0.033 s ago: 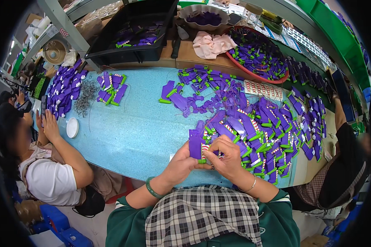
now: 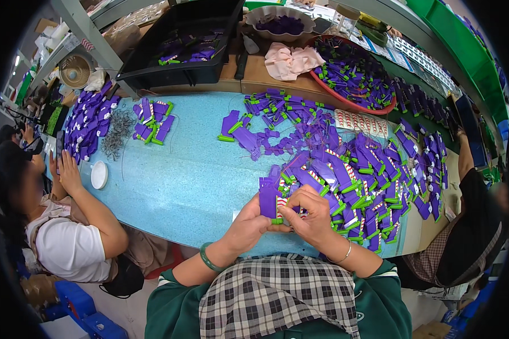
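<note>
1. The piece is purple, with a flat, roughly rectangular panel that is longer than it is wide.
2. A label with red and white stripes runs along its right side, partly covered by fingertips.
3. A green bar crosses its lower end.
4. It stands lengthwise, panel end away from the person, face up toward the camera.
5. The left hand grips its left side; the right hand pinches its right, by the label.
6. It is just left of the pile's near part.
</note>
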Demonstrator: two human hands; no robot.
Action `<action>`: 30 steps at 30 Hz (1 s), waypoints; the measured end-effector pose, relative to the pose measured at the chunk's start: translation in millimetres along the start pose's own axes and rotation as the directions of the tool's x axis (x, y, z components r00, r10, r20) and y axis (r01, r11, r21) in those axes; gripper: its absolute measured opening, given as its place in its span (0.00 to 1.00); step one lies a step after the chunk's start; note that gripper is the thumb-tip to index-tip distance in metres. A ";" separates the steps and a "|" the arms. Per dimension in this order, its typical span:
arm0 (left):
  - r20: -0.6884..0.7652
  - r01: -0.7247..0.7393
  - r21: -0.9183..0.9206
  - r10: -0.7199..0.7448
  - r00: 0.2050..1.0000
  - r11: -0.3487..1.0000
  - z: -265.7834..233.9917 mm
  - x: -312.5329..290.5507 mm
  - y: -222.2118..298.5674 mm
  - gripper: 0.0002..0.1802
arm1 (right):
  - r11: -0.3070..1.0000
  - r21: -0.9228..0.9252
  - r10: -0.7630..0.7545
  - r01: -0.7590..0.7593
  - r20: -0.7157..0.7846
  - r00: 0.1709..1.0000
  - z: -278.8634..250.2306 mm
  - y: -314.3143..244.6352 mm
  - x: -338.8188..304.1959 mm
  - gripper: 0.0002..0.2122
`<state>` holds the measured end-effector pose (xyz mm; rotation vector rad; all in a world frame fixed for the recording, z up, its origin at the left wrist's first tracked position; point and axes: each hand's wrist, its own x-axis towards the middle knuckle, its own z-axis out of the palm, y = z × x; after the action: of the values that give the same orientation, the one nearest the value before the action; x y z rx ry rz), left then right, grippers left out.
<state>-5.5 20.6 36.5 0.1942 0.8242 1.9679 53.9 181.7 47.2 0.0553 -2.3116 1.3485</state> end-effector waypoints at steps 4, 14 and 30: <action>-0.048 -0.033 0.199 0.044 0.998 0.979 2.4 2.0 -2.7 0.21 | 1.000 0.003 -0.003 0.003 -0.003 1.000 0.9 2.2 0.0 0.08; 0.036 -0.106 0.361 0.100 0.994 0.927 1.7 -0.4 -6.4 0.20 | 0.953 -0.153 -0.274 0.261 -0.068 0.959 -2.3 0.8 3.9 0.10; 0.042 0.307 -0.073 -0.305 0.951 0.949 -1.8 9.5 -13.7 0.22 | 0.968 0.229 0.012 -0.103 0.370 0.929 3.5 18.1 15.0 0.18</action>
<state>-1.4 31.8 24.8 0.0447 0.7093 1.6966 34.6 191.0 37.2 0.3481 -2.4400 1.7783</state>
